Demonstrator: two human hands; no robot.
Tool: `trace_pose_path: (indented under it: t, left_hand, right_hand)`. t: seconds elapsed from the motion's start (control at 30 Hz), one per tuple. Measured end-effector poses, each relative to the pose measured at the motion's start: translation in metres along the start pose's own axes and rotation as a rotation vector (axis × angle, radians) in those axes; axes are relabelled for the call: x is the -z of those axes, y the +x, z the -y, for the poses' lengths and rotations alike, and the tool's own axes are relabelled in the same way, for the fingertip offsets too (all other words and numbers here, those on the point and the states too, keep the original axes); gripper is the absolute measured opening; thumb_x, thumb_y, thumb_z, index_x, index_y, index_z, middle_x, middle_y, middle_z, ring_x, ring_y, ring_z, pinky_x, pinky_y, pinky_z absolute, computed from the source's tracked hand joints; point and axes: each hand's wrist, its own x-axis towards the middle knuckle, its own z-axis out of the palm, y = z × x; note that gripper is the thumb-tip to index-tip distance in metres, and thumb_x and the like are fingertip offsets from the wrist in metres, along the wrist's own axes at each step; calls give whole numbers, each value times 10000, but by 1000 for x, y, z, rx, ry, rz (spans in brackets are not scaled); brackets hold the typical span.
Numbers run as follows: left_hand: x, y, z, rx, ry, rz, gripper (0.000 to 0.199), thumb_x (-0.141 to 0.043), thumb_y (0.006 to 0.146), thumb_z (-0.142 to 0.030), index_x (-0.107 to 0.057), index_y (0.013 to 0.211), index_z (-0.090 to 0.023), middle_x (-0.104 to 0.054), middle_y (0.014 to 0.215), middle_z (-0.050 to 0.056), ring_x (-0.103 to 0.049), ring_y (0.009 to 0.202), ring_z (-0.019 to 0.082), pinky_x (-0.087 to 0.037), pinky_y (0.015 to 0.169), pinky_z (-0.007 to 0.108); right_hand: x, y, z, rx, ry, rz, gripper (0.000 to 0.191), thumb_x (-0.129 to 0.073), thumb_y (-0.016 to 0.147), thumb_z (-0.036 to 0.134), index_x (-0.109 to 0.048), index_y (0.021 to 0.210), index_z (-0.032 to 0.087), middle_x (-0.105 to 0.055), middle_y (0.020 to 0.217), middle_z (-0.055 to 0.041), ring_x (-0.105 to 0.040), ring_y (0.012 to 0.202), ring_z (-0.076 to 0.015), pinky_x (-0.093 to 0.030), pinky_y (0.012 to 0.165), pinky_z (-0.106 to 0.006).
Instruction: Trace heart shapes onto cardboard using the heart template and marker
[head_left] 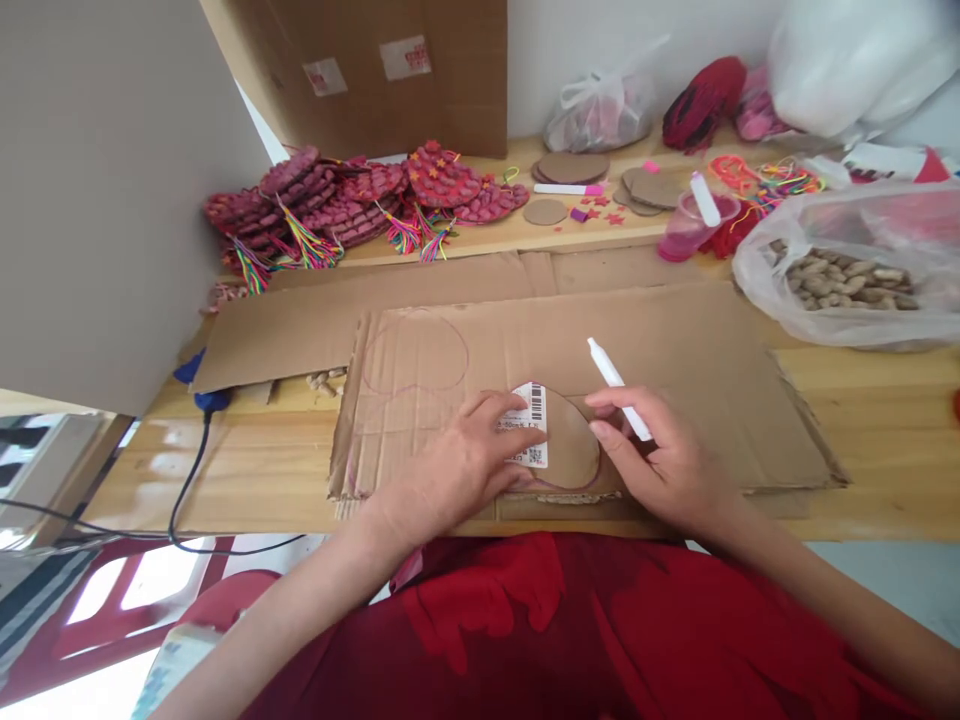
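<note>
The hands and forearms are bare; the clothing is dark red with brighter red patches.

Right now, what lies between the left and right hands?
In the head view, a cardboard piece with a white label lies between the left hand and right hand, on a larger cardboard sheet.

With the template as clock centre, lying on a cardboard sheet upon the counter, the left hand rests over its nine-o'clock edge and the right hand, with a pen in it, sits at three. A drawn outline lies at ten. Farther back, piled ornaments lie near eleven, stacked discs at twelve, a cup at one, and peanuts inside a bag at two.
</note>
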Motion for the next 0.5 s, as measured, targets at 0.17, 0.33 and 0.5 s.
trace_pose_path:
  t: [0.17,0.33,0.5]
  left_hand:
    - [-7,-5,-5,33,3,-40,449,-730,953,-409,-629,1375,-294,-533,1532,134,-389,1534,354,-478,1194,611]
    - [-3,-6,-9,71,82,-20,520,-762,932,-350,-595,1421,-299,-488,1592,148,-476,1461,373,-472,1144,630]
    - [-3,-5,-12,88,25,-54,726,-775,878,-235,-477,1535,-315,-401,1645,161,-459,1478,357,-477,1144,590]
  right_hand:
    - [-2,-5,-2,7,-22,61,244,-666,957,256,-634,1199,258,-734,1065,-55,-732,965,-216,-590,743,-330]
    - [-3,-6,-8,34,-4,64,244,-668,949,241,-630,1189,265,-730,1057,-38,-724,943,-204,-586,820,-353]
    - [0,-6,-4,-13,60,48,225,-669,945,236,-648,1164,282,-727,1010,-23,-717,903,-202,-583,792,-344]
